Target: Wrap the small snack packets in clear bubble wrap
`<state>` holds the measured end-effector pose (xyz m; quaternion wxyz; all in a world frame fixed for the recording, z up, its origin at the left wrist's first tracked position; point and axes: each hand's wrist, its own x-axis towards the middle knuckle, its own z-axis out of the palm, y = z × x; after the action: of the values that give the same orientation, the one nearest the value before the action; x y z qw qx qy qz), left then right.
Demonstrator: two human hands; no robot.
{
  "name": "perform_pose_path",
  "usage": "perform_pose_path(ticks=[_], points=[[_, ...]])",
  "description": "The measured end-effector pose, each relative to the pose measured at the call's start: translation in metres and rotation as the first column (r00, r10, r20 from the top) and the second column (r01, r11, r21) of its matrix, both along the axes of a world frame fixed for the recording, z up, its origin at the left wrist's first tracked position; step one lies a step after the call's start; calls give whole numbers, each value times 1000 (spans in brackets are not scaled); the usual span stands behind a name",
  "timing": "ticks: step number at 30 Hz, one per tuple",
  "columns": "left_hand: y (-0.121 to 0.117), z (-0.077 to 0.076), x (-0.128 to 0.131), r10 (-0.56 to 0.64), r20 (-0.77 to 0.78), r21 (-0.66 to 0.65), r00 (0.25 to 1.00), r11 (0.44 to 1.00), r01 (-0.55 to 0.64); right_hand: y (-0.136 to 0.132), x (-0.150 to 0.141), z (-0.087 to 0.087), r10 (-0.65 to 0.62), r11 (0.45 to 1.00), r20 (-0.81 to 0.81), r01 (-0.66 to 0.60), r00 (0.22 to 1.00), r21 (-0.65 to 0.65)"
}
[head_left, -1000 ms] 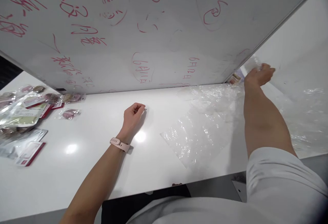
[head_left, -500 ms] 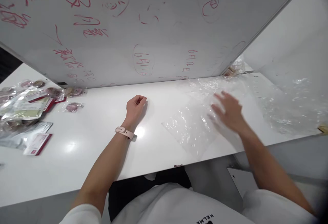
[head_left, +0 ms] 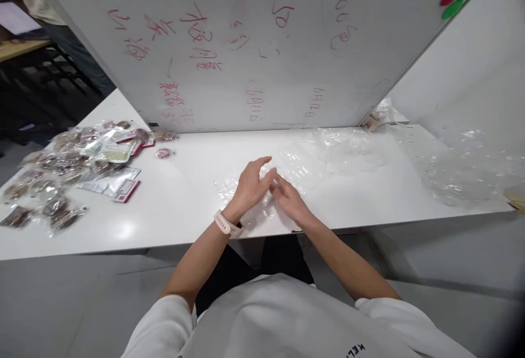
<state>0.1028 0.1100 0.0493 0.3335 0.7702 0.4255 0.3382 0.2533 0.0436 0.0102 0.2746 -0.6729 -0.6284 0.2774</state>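
Observation:
My left hand, with a pale pink band on its wrist, is over the middle of the white table, its thumb and forefinger apart. Beside it, the fingers of my right hand stretch toward the left fingertips and meet or overlap them. Beneath and around both hands lies a thin clear plastic bag or sheet, flat and slightly creased. I see nothing clearly gripped in either hand.
Many small sealed packets and a silver pouch with a red-edged label lie at the left. More clear plastic is at the back right, with a larger heap beyond. A whiteboard rises behind the table.
My right hand has moved left, and the clear plastic now lies under both hands. My left hand has loosened from its curled pose. The view has shifted left.

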Motion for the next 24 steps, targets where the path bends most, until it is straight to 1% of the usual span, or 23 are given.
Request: perform_pose_path(ticks=[1, 2, 3, 4, 6, 7, 9, 10, 11, 12, 13, 14, 15, 16, 17, 18, 19, 20, 21, 22, 24], points=[[-11, -8, -9, 12, -107, 5, 994, 1000, -11, 3, -3, 3, 2, 999, -108, 2, 994, 40], [-18, -18, -18, 27, -223, 16, 974, 1000, -24, 7, -3, 5, 5, 997, -176, 9, 984, 77], [-21, -29, -28, 28, -332, 28, 943, 999, -20, 14, -2, 7, 12, 994, -194, 9, 981, 107], [-22, -40, -38, 8, -426, 39, 905, 999, 9, 22, 0, 7, 23, 991, -162, -2, 986, 131], [-14, -54, -53, -98, -554, 33, 827, 990, 139, 43, 3, 3, 54, 987, 7, -54, 999, 153], [-8, -56, -58, -165, -586, 22, 793, 975, 220, 54, 5, 0, 70, 985, 115, -87, 991, 148], [9, -54, -65, -292, -599, -6, 745, 933, 361, 75, 6, -11, 93, 983, 312, -137, 946, 125], [18, -51, -69, -312, -585, -5, 749, 924, 382, 82, 7, -17, 99, 982, 383, -153, 918, 113], [28, -46, -74, -276, -564, 20, 779, 938, 346, 88, 8, -22, 107, 980, 433, -167, 895, 103], [38, -41, -82, -170, -542, 69, 823, 967, 246, 91, 9, -27, 113, 979, 466, -179, 877, 99], [48, -37, -94, -2, -523, 137, 853, 987, 87, 93, 10, -31, 116, 978, 487, -186, 866, 98], [57, -33, -109, 214, -495, 217, 842, 969, -118, 93, 12, -34, 113, 977, 499, -187, 859, 101], [65, -30, -128, 421, -475, 291, 773, 904, -313, 93, 13, -36, 108, 977, 505, -186, 856, 106], [72, -28, -150, 561, -472, 338, 680, 828, -448, 92, 14, -37, 103, 976, 507, -184, 856, 113], [76, -27, -173, 656, -472, 362, 589, 754, -549, 91, 15, -38, 97, 975, 508, -185, 856, 125], [79, -27, -197, 715, -485, 376, 504, 691, -618, 90, 16, -38, 93, 973, 507, -187, 857, 138], [79, -28, -219, 748, -501, 373, 436, 641, -671, 90, 16, -39, 89, 971, 506, -188, 858, 149], [77, -30, -238, 755, -527, 351, 391, 612, -708, 90, 16, -39, 87, 970, 505, -189, 859, 154], [73, -32, -253, 745, -561, 308, 362, 594, -743, 90, 16, -39, 89, 969, 506, -191, 858, 154], [68, -35, -264, 717, -595, 255, 363, 597, -760, 90, 15, -39, 91, 970, 508, -193, 856, 150], [54, -41, -270, 656, -640, 165, 399, 625, -763, 90, 15, -38, 95, 971, 514, -193, 853, 140]])
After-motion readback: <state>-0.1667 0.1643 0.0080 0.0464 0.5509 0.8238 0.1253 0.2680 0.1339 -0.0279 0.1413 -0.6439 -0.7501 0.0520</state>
